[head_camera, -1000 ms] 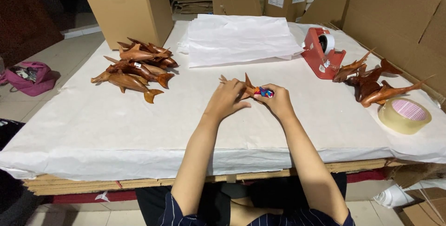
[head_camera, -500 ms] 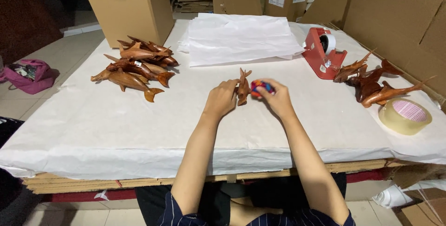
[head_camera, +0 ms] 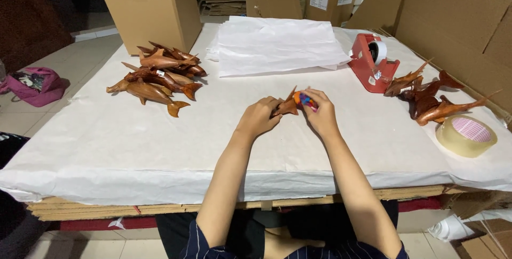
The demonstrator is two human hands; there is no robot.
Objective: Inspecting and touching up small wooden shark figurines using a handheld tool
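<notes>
Both hands (head_camera: 290,114) hold a wooden dolphin (head_camera: 286,107) over the table (head_camera: 160,142)

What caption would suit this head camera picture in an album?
Both hands, left hand and right hand, hold a small wooden fish over a paper-covered table.

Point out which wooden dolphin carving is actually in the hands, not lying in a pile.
It's the small wooden dolphin at table centre, gripped between the left hand and right hand. The left pile and right pile lie untouched.
</notes>
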